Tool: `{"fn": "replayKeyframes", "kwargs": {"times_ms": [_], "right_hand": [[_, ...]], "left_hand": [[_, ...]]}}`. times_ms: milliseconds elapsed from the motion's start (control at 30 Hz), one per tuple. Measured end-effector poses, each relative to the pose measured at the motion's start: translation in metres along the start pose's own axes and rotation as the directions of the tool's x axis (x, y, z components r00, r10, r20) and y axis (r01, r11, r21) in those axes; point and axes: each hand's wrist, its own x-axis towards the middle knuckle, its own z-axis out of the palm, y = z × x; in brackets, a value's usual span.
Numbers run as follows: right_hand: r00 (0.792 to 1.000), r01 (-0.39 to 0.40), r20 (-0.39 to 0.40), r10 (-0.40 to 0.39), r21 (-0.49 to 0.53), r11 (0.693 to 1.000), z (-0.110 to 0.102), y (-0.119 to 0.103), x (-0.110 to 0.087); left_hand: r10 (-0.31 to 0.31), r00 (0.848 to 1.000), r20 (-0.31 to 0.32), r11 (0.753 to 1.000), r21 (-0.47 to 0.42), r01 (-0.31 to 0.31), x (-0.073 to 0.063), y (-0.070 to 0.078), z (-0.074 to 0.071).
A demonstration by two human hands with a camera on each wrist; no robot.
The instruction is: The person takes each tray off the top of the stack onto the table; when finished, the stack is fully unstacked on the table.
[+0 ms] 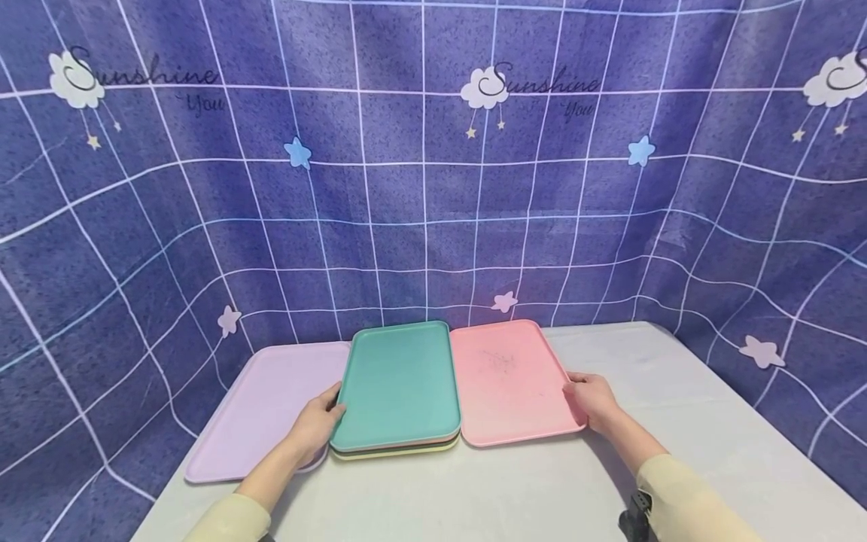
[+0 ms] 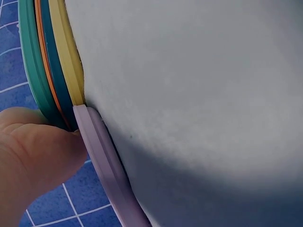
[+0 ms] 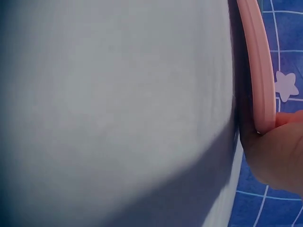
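Observation:
On the left, a teal tray [image 1: 400, 384] tops a stack of trays; orange, dark blue and yellow rims [image 2: 68, 52] show beneath it in the left wrist view. My left hand [image 1: 314, 427] grips this stack at its left side, thumb at the teal rim. Under that hand and partly covered by it lies a lilac tray [image 1: 287, 395], its edge meeting the stack. My right hand [image 1: 596, 399] holds a pink tray [image 1: 511, 403] by its right edge near the front corner, thumb on the upper side. The pink rim [image 3: 260, 71] stands a little off the table in the right wrist view.
A pale cloth covers the table [image 1: 420, 497], reaching past the pink tray on the right. Behind and at both sides hangs a blue gridded curtain [image 1: 396, 248] with clouds and stars. A dark device [image 1: 637, 516] sits at the right wrist.

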Motion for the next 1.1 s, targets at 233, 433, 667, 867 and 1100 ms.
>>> {"fn": "replayKeyframes", "kwargs": {"times_ms": [233, 433, 667, 867, 1100], "right_hand": [[0.998, 0.019, -0.057, -0.025, -0.105, 0.994, -0.001, -0.008, 0.0], [0.992, 0.025, -0.114, -0.046, -0.173, 0.985, -0.003, -0.013, -0.001], [0.99, 0.024, -0.137, -0.032, -0.058, 0.998, -0.006, -0.018, -0.002], [0.98, 0.056, -0.192, -0.046, 0.051, 0.997, -0.005, -0.022, -0.004], [0.964, 0.087, -0.252, -0.088, -0.014, 0.996, 0.0, -0.028, -0.006]], "left_hand": [[0.007, 1.0, -0.003, 1.0, 0.014, -0.007, -0.001, 0.002, -0.001], [0.017, 1.0, -0.006, 1.0, 0.02, -0.017, -0.002, 0.003, -0.001], [0.025, 1.0, -0.009, 0.999, 0.03, -0.025, -0.003, 0.003, -0.002], [0.025, 1.0, -0.008, 0.999, 0.037, -0.025, -0.003, 0.003, -0.003], [0.018, 1.0, -0.008, 0.999, 0.041, -0.018, -0.004, 0.002, -0.001]]}}
